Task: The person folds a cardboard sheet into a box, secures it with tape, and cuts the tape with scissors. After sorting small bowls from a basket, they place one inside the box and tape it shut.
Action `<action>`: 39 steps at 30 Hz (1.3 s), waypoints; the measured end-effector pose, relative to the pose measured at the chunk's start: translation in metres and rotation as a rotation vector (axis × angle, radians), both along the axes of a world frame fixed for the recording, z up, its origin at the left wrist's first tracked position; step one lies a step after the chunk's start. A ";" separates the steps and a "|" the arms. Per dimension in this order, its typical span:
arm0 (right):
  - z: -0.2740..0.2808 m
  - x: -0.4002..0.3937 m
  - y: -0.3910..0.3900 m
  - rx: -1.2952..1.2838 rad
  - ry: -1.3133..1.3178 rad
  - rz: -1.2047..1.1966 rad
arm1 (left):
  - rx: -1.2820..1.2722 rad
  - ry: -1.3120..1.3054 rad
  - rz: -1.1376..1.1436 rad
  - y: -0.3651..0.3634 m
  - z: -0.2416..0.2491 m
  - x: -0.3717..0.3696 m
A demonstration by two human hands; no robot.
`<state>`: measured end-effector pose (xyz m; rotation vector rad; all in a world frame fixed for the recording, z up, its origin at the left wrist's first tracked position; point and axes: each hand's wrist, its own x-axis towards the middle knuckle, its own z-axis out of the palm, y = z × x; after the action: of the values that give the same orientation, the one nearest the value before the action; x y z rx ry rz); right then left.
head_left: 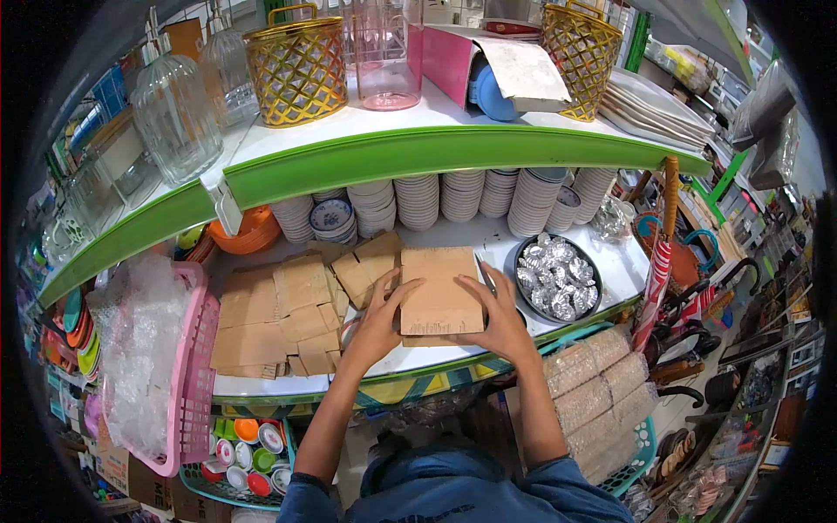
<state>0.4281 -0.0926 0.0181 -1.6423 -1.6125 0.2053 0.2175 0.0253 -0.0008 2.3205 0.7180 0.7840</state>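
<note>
While both hands press on one piece, the shelf reads near to far:
Left hand (381,321): fingers spread, gripping the left edge of the cardboard sheet (440,290).
Right hand (503,318): open, fingers curled over the sheet's right edge.
Cardboard sheet: flat on the white shelf (610,270), between the hands.
Cardboard stack (279,318): loose pieces just left of the sheet.
Dark bowl (556,277): right, holding foil-wrapped items.
Stacked dishes (462,193): at the back.

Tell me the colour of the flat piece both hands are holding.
Plain brown cardboard piece, seen in the head view.
</note>
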 end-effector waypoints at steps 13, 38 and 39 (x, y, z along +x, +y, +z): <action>0.012 -0.075 0.002 0.113 0.031 0.486 | -0.033 0.105 0.115 -0.039 0.035 -0.078; -0.032 -0.084 0.022 -0.494 0.675 0.821 | -0.208 -0.047 0.107 -0.068 0.038 -0.089; -0.029 -0.083 0.020 -0.574 0.752 0.816 | -0.152 -0.086 0.143 -0.070 0.034 -0.086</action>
<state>0.3448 -0.0726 -0.0105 -0.9427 -1.5635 1.6102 0.1314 -0.0446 0.0337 2.1049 0.8808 0.8555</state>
